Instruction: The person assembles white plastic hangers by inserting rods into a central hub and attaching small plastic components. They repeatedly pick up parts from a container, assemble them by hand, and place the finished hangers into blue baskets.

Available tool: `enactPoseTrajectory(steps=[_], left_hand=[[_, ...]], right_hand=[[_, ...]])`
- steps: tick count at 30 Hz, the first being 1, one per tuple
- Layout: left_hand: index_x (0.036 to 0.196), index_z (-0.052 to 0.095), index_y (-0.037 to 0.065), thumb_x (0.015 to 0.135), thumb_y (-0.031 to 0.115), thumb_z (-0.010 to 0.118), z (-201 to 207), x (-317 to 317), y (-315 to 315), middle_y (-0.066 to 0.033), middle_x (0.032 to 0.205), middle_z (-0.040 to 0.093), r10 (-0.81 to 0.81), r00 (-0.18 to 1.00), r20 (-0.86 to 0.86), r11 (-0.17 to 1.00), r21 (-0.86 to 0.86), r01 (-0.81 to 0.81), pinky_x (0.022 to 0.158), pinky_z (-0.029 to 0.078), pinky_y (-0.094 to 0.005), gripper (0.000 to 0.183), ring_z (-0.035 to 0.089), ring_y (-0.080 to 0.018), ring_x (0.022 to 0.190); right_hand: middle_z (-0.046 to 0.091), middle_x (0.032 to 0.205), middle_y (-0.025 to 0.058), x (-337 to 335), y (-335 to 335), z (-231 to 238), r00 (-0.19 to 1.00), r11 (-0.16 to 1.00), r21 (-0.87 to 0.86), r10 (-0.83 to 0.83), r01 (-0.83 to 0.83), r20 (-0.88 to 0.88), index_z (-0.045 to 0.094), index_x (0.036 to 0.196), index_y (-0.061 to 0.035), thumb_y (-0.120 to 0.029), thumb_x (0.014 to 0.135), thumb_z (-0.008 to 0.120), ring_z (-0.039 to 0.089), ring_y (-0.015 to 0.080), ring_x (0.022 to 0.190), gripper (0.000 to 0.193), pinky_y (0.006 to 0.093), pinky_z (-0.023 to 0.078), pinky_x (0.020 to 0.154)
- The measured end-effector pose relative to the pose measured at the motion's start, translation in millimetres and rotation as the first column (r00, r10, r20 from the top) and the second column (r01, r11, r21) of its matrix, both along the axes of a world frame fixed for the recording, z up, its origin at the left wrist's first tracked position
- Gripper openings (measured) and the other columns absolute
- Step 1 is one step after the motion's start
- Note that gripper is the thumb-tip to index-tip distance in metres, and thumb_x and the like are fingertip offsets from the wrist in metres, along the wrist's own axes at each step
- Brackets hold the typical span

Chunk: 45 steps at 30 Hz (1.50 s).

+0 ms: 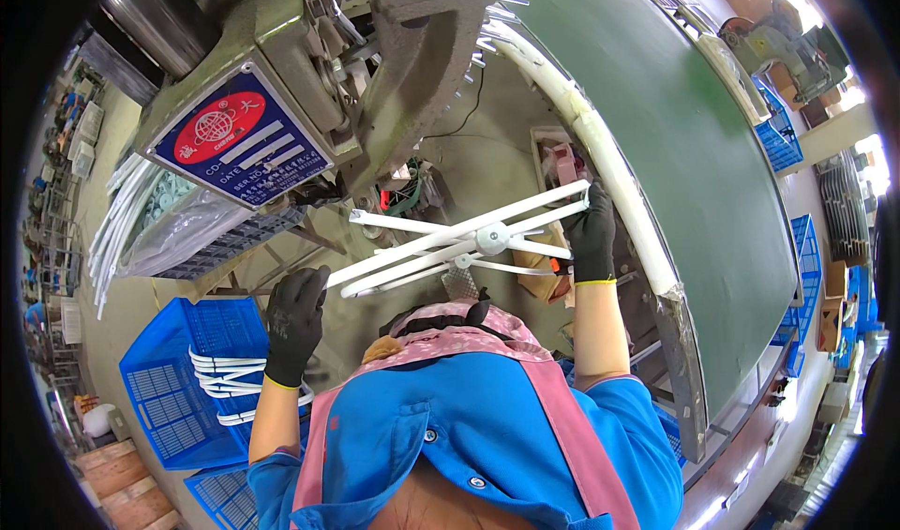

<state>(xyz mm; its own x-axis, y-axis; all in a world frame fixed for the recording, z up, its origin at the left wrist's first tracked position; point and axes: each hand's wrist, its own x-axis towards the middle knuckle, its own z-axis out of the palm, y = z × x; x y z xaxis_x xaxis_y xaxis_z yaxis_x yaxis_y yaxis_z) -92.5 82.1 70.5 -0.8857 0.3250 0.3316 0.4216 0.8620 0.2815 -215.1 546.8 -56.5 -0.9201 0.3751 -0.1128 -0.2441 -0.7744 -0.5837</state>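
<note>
A white folding tube frame (pixel 422 249) of crossed bars hangs level in front of my body, joined at its middle by round hubs (pixel 492 238). My right hand (pixel 592 235), in a black glove with a yellow cuff, is closed around the bar ends on the right. My left hand (pixel 295 319), gloved alike, has its fingers together at the left end of the longest bar; its grip is partly hidden. Over the frame, to the left, stands a heavy machine (pixel 272 24) with a blue and red plate (pixel 242 136).
At lower left, a blue crate (pixel 173 394) holds bent white tubes (pixel 230 380). Long white rods and a plastic bag (pixel 173 235) lie beside the machine. A green-topped table (pixel 694 183) with a pale padded edge (pixel 600 136) curves along my right. Boxes stand on the floor ahead.
</note>
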Motion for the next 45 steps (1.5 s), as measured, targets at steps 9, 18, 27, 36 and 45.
enactPoseTrajectory(steps=[9,18,27,36,45], left_hand=[[0.118,0.063,0.007,0.073,-0.003,0.061,-7,-27,-23,-0.0118,0.104,0.059,-0.044,0.998,-0.041,0.995,-0.088,0.041,0.081,0.046,-0.0414,0.046,0.056,-0.0314,0.094],[0.118,0.062,0.008,0.072,-0.004,0.061,-7,-47,-29,-0.0112,0.102,0.059,-0.111,0.993,-0.045,0.989,-0.103,0.106,0.078,0.046,-0.0416,0.048,0.057,-0.0308,0.093],[0.123,0.060,0.010,0.083,0.017,0.064,-30,-81,-28,-0.0143,0.113,0.061,-0.305,0.901,0.309,0.952,0.095,0.290,0.091,0.046,-0.0409,0.041,0.056,-0.0316,0.109],[0.116,0.063,0.009,0.081,0.025,0.069,-18,-49,-9,-0.0121,0.105,0.065,-0.032,0.955,0.295,0.996,0.087,0.006,0.084,0.049,-0.0390,0.039,0.061,-0.0292,0.100],[0.116,0.062,0.010,0.074,0.010,0.072,-43,-59,19,-0.0106,0.097,0.063,-0.140,0.989,-0.045,0.963,0.227,0.147,0.074,0.050,-0.0389,0.043,0.061,-0.0295,0.088]], right_hand=[[0.060,0.098,0.0054,19,-5,16,0.996,0.997,0.069,0.033,-0.039,0.078,0.055,0.115,-0.0003,-0.013,0.096,0.052,0.060,0.0141,0.089,0.022,0.0288,0.052,0.079],[0.060,0.097,0.0043,29,-4,36,0.980,0.952,0.286,0.057,-0.111,0.190,0.054,0.122,0.0011,-0.010,0.092,0.056,0.059,0.0119,0.085,0.032,0.0249,0.050,0.075],[0.064,0.088,0.0009,38,9,18,0.945,0.927,0.312,0.109,-0.209,0.310,0.062,0.110,-0.0060,-0.021,0.094,0.054,0.058,0.0093,0.072,0.023,0.0237,0.049,0.063],[0.061,0.115,0.0172,41,26,76,0.844,-0.296,0.948,-0.532,-0.115,-0.064,0.045,0.133,0.0029,-0.021,0.091,0.064,0.059,0.0250,0.103,0.052,0.0377,0.050,0.086],[0.064,0.089,0.0107,16,-181,117,0.736,-0.465,0.858,0.656,0.218,0.168,0.063,0.113,-0.0143,-0.023,0.085,0.062,0.063,0.0308,0.079,0.029,0.0420,0.051,0.063]])
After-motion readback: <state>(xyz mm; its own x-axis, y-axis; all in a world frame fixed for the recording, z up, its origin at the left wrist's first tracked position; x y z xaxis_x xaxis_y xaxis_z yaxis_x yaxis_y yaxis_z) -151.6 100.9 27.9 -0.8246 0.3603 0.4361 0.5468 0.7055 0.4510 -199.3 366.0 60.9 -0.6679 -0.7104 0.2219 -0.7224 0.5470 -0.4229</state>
